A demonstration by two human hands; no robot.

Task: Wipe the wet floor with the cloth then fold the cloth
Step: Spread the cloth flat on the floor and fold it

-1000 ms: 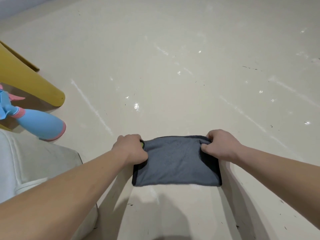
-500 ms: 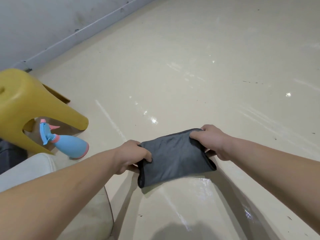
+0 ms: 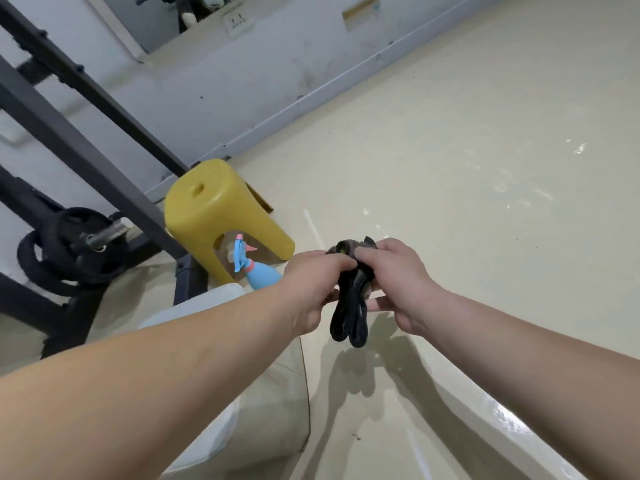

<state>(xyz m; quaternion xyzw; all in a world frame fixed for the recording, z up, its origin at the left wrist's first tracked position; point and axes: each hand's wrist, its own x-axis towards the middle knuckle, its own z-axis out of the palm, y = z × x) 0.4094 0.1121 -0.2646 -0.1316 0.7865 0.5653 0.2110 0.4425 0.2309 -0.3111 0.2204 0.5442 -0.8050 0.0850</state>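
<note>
The dark grey cloth (image 3: 350, 306) hangs folded in a narrow bundle above the floor, pinched between both hands. My left hand (image 3: 313, 289) grips its upper part from the left. My right hand (image 3: 398, 282) grips it from the right, and the two hands touch at the top. The cloth's lower folds dangle free below the fingers. The cream floor (image 3: 485, 202) beneath shines with wet streaks and glints.
A yellow plastic stool (image 3: 214, 216) stands to the left, with a blue and pink spray bottle (image 3: 258, 271) lying beside it. A black metal rack (image 3: 86, 143) with weight plates (image 3: 74, 247) fills the far left. A pale cushion (image 3: 242, 393) sits under my left forearm.
The cloth was lying flat on the floor, held at both ends. Both hands have lifted it and come together, so it now hangs bunched and folded. The view has tilted up and leftwards.
</note>
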